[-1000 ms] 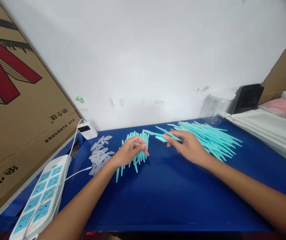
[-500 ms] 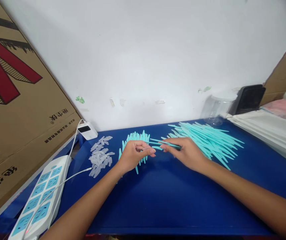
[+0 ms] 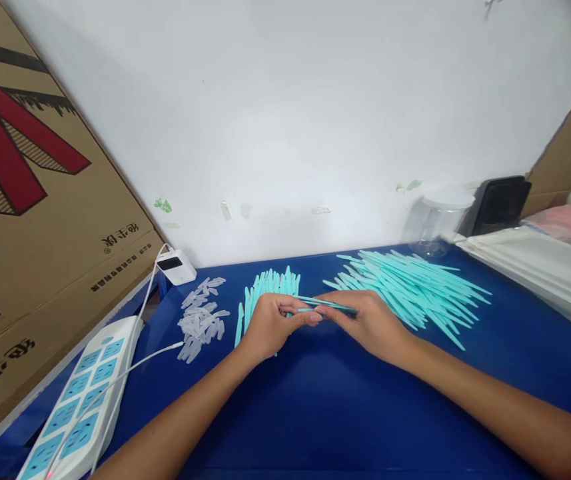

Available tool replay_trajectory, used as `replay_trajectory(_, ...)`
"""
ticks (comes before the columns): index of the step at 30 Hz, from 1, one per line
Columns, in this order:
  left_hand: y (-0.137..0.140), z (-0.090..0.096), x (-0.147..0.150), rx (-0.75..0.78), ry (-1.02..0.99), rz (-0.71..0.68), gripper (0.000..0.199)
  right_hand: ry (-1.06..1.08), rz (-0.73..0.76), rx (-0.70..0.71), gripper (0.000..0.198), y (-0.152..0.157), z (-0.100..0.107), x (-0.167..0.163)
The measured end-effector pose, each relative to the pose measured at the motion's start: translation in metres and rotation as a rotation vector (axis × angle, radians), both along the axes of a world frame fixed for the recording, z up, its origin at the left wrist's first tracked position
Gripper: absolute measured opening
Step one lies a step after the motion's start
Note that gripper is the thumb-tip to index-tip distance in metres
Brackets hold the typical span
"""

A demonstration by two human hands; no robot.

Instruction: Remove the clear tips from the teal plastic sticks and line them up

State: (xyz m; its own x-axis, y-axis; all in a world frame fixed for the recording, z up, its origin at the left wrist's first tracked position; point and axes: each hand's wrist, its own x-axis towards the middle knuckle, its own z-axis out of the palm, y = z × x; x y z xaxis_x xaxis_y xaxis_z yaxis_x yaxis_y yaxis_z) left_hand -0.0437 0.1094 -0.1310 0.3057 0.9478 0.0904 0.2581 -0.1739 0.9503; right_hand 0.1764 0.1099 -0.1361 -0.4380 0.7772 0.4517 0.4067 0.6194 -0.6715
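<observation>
My left hand is closed in a pinch, its thumb and fingertips meeting those of my right hand. Between them runs the end of a slim teal eyebrow razor, mostly covered by fingers. My right hand is closed around several of these teal razors, which point left across the left fingers. Behind my left hand lies a row of teal razors. A larger loose pile of them fans out beyond my right hand. Small translucent caps are heaped left of my left hand.
The blue table meets a white wall. At left are a power strip, a white device with cables, and a large cardboard box. A clear jar, a black object and white sheets stand at right.
My hands have come together, so the gap between their fingertips has closed. The teal razor's end has passed in between my left fingers. The view has tilted slightly up.
</observation>
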Motion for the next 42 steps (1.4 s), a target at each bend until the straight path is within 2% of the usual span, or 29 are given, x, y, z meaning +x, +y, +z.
replay_trajectory(12, -0.004, -0.001, 0.005, -0.038, -0.034, -0.027, 0.031, 0.05, 0.066, -0.038, 0.023, -0.006, 0.003, -0.001)
replay_trajectory(16, -0.005, 0.0, 0.007, -0.003, 0.008, -0.021, 0.031, 0.047, 0.074, -0.042, 0.025, -0.007, 0.006, -0.004)
replay_trajectory(19, -0.006, 0.004, 0.006, 0.051, 0.109, -0.021, 0.032, 0.031, 0.015, -0.068, 0.031, -0.006, 0.009, -0.007)
replay_trajectory(22, -0.002, 0.012, -0.002, 0.142, 0.19, 0.049, 0.031, 0.023, -0.101, -0.089, 0.038, -0.001, 0.009, -0.006)
replay_trajectory(24, 0.005, 0.018, -0.011, 0.103, 0.082, 0.083, 0.029, 0.021, -0.161, -0.082, 0.043, 0.004, 0.01, -0.001)
replay_trajectory(28, 0.023, 0.024, -0.029, -0.133, -0.345, 0.04, 0.038, 0.003, -0.244, -0.056, 0.047, 0.012, 0.012, 0.01)
replay_trajectory(30, 0.028, 0.024, -0.035, -0.169, -0.42, 0.022, 0.044, -0.011, -0.253, -0.048, 0.048, 0.013, 0.013, 0.012)
replay_trajectory(35, 0.031, 0.019, -0.039, -0.091, -0.325, -0.032, 0.059, -0.039, -0.211, -0.048, 0.045, 0.011, 0.012, 0.009)
replay_trajectory(42, 0.03, 0.015, -0.037, 0.028, -0.221, -0.006, 0.053, -0.05, -0.178, -0.038, 0.045, 0.011, 0.01, 0.01)
